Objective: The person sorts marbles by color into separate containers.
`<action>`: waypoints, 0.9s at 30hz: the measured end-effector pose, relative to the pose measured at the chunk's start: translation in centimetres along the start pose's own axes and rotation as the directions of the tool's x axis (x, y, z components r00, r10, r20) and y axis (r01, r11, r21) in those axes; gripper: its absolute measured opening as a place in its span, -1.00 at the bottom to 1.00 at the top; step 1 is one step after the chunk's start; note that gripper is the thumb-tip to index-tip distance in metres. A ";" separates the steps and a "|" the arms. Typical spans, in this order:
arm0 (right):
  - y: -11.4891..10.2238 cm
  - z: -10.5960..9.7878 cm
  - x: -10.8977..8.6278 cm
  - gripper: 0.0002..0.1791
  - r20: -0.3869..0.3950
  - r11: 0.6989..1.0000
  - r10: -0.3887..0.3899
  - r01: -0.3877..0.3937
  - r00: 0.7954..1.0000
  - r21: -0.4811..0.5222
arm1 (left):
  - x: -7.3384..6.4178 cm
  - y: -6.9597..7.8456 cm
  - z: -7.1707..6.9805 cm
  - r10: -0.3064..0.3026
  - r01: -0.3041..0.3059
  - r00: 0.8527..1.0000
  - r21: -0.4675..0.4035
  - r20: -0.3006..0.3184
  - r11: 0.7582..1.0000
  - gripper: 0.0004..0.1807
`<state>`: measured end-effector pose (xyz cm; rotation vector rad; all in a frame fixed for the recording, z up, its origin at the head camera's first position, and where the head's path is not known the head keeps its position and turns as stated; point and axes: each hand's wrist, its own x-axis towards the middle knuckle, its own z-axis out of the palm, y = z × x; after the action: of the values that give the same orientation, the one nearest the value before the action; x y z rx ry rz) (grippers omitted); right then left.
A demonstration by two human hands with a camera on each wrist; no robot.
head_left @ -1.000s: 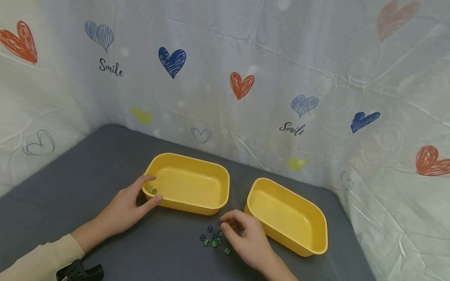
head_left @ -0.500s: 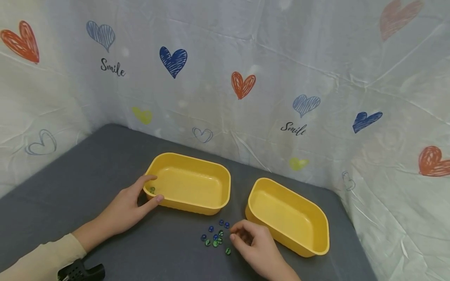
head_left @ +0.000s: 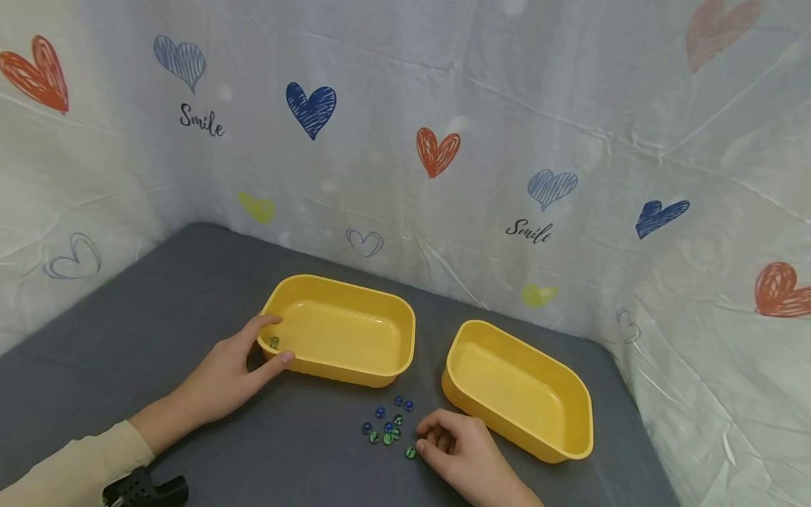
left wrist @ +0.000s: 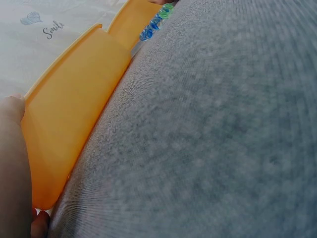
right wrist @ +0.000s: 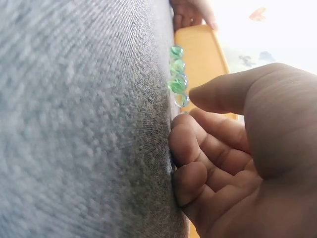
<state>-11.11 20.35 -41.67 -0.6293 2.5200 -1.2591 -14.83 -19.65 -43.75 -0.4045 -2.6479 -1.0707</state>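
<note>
My left hand (head_left: 224, 377) grips the left end of a yellow plastic bin (head_left: 342, 372), thumb at the front rim. Green marbles (head_left: 274, 343) lie inside that bin's left corner. Several blue marbles (head_left: 380, 412) and green marbles (head_left: 388, 439) are scattered on the cloth in front of the bins. Beside a single green marble (head_left: 410, 453), my right hand (head_left: 462, 451) rests low with fingers bent and thumb apart from them. Nothing shows between those fingers in the right wrist view, where the thumb (right wrist: 218, 94) appears close to a row of green marbles (right wrist: 177, 83).
A second yellow bin (head_left: 519, 384) stands angled to the right, with no marbles seen in it. Grey cloth (head_left: 285, 451) covers the table. Behind hangs a white curtain (head_left: 380, 84) printed with hearts. A black device (head_left: 146, 487) is at the left wrist.
My right hand released a blue marble onto the cloth, then drew back right and toward the front, near the lone green marble. The left hand stayed on its bin.
</note>
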 end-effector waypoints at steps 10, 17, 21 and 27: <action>0.0 0.2 0.1 -0.93 0.049 1.000 -0.007 0.007 0.999 0.011 | 0.0 0.0 0.0 0.008 -0.008 1.000 0.002 -0.002 1.000 -0.27; -0.2 0.5 0.1 -0.89 0.095 0.997 -0.069 0.073 0.993 -0.037 | 0.1 -0.1 -0.1 -0.014 0.014 1.000 0.000 0.012 1.000 -0.25; -0.1 0.8 0.1 -0.91 0.088 0.992 -0.092 0.099 0.992 -0.080 | 0.2 -0.2 0.0 -0.016 0.016 1.000 -0.004 0.016 1.000 -0.25; 0.1 1.0 0.1 -0.93 0.073 0.982 -0.121 0.131 0.990 -0.139 | 0.1 -0.2 0.0 -0.020 0.020 1.000 0.007 0.011 1.000 -0.25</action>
<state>-10.82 19.65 -42.39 -0.8605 2.5692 -1.0844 -15.00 -19.77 -43.87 -0.3845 -2.6702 -1.0683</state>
